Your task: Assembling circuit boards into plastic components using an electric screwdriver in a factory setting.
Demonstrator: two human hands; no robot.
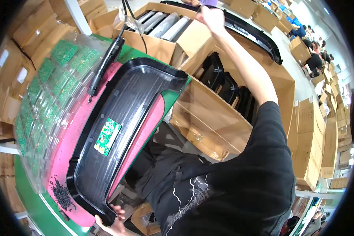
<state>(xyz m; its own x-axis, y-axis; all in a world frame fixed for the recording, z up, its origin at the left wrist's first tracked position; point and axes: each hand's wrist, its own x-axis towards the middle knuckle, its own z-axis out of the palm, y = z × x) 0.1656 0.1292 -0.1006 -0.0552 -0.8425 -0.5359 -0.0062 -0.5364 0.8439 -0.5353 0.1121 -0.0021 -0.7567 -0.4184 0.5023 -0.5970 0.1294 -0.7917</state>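
A long black plastic housing (118,106) with raised rims lies on the pink mat (63,149). My left hand (112,224) grips its near corner, thumb on one side and fingers on the other. Inside the housing rests a green circuit board (107,137). My right arm stretches out over an open carton, and the right hand (212,19) is closed at the edge of a second long black panel (255,35), fingers partly hidden. A black electric screwdriver (106,69) hangs by the housing's far side. Small black screws (62,194) lie heaped on the mat.
Clear plastic trays of green boards (59,78) stand along the green bench (31,200). One open carton (212,102) holds black panels; another (153,43) holds wrapped grey parts. Another person's purple sleeve (208,2) shows at the top. Stacked cartons (310,141) line the right.
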